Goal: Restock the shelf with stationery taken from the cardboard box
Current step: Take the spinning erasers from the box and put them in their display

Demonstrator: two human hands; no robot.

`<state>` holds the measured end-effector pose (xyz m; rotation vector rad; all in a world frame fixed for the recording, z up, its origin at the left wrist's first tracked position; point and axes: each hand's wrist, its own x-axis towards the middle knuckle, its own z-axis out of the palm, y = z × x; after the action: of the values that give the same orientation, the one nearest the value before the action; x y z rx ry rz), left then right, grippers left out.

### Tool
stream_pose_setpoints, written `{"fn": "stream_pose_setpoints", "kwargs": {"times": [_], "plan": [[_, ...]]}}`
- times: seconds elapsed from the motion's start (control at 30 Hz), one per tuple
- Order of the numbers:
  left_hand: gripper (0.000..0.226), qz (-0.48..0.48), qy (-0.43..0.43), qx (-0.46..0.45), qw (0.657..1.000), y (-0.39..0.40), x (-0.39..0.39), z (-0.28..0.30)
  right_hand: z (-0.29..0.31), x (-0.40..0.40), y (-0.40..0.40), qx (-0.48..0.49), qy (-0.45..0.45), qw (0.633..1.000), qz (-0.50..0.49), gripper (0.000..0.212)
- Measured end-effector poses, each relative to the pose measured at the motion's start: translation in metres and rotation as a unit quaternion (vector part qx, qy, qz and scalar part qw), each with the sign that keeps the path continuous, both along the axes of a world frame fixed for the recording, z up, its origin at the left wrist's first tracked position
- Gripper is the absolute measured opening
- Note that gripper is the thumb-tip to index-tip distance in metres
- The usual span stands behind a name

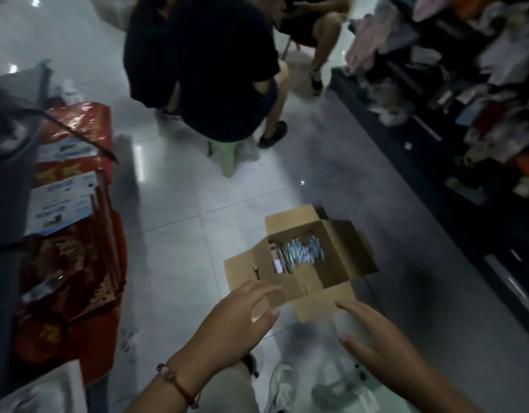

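An open cardboard box (340,257) sits on the tiled floor with its flaps spread out. Inside lies a bundle of pale blue stationery packets (302,251). My left hand (236,320) hovers over the box's near left flap, fingers spread and holding nothing. My right hand (376,338) reaches toward the near flap from the right, fingers extended and empty. The dark shelf (454,162) runs along the right side, crowded with blurred goods.
A person in dark clothes (209,64) sits on a green stool (230,159) ahead. Another person's legs (320,40) show behind. Red packaged goods with white labels (69,204) pile up on the left. White shoes (284,383) lie near my feet.
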<state>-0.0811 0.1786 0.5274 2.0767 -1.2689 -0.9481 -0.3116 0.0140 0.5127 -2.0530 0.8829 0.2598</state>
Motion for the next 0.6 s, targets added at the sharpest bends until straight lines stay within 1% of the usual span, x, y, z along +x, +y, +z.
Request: {"fn": "stream_pose_setpoints", "kwargs": {"times": [0.13, 0.27, 0.43, 0.53, 0.6], "plan": [[0.039, -0.037, -0.002, 0.057, 0.998, -0.061, 0.007, -0.037, -0.034, -0.008, -0.038, 0.026, 0.028, 0.994, -0.103, 0.055], [0.042, -0.060, 0.014, 0.107, 0.992, -0.117, 0.023, -0.082, -0.069, 0.012, -0.078, 0.028, 0.052, 0.988, -0.145, 0.058], [0.046, -0.092, 0.016, 0.166, 0.982, -0.184, 0.055, -0.140, -0.124, 0.049, -0.131, 0.039, 0.074, 0.982, -0.171, 0.059], [0.048, -0.080, 0.006, 0.202, 0.976, -0.220, 0.070, -0.175, -0.163, 0.067, -0.162, 0.057, 0.088, 0.981, -0.166, 0.057], [0.046, -0.070, 0.011, 0.210, 0.975, -0.241, 0.075, -0.206, -0.194, 0.076, -0.184, 0.062, 0.099, 0.979, -0.166, 0.056]]}}
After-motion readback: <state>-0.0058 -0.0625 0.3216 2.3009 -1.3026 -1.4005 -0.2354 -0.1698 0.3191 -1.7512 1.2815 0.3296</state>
